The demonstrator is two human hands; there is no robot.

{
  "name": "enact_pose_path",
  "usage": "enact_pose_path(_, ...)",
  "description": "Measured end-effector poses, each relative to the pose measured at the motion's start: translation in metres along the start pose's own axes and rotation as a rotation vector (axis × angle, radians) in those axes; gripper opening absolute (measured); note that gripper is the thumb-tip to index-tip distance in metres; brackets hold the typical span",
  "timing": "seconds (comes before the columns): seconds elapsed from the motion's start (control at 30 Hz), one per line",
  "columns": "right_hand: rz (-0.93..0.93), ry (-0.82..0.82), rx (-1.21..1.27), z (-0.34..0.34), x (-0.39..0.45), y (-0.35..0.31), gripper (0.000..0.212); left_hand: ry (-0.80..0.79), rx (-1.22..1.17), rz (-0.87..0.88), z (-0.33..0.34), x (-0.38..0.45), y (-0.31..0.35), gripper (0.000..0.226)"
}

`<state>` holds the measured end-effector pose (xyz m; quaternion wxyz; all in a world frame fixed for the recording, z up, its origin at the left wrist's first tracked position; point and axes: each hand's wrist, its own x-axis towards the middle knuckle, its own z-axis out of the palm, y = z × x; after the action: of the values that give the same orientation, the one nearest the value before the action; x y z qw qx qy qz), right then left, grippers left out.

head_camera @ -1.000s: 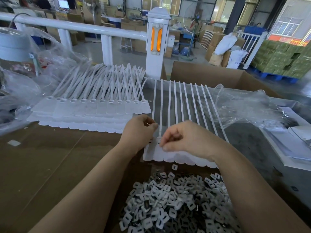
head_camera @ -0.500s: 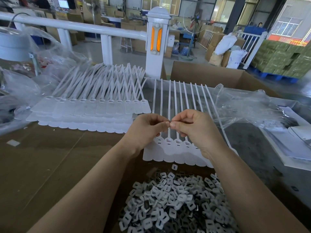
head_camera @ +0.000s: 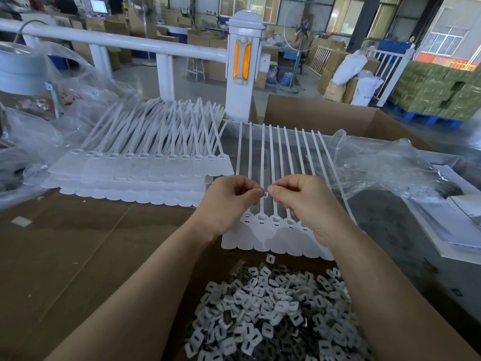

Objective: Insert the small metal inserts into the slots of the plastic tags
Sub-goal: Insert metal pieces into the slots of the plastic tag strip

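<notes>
A row of white plastic tags (head_camera: 276,237) with long straps lies flat in front of me, slots showing near their heads. Both hands hover just above this row, fingertips nearly touching. My left hand (head_camera: 229,201) and my right hand (head_camera: 307,201) pinch one small metal insert (head_camera: 265,195) between them. A heap of white and grey inserts (head_camera: 273,316) fills the box below my forearms. A larger stack of white tags (head_camera: 145,175) lies to the left, straps fanned backward.
Brown cardboard (head_camera: 78,256) covers the table at left. Crumpled clear plastic bags (head_camera: 377,168) lie at right and far left. An open cardboard box (head_camera: 325,113) and a white railing post (head_camera: 243,66) stand behind. White sheets (head_camera: 455,225) rest at right.
Both hands rose from pressing on the tag heads and came together above the row, now holding a small insert between the fingertips.
</notes>
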<state>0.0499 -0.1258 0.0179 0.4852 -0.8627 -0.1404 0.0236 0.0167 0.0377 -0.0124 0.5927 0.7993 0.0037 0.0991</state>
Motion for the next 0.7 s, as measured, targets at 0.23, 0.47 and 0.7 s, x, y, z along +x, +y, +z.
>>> enact_pose_path(0.23, -0.061, -0.055, -0.141, -0.002, -0.001, -0.002, 0.010, 0.005, 0.049, 0.003, 0.003, -0.002, 0.003, 0.012)
enact_pose_path(0.47, -0.047, -0.089, -0.159, 0.001, 0.000, 0.002, 0.014, -0.022, 0.103, -0.022, 0.002, -0.002, 0.003, 0.014)
enact_pose_path(0.7, 0.046, -0.146, -0.354, 0.011, 0.001, 0.017, 0.023, -0.051, 0.349, -0.059, 0.001, -0.003, -0.006, 0.009)
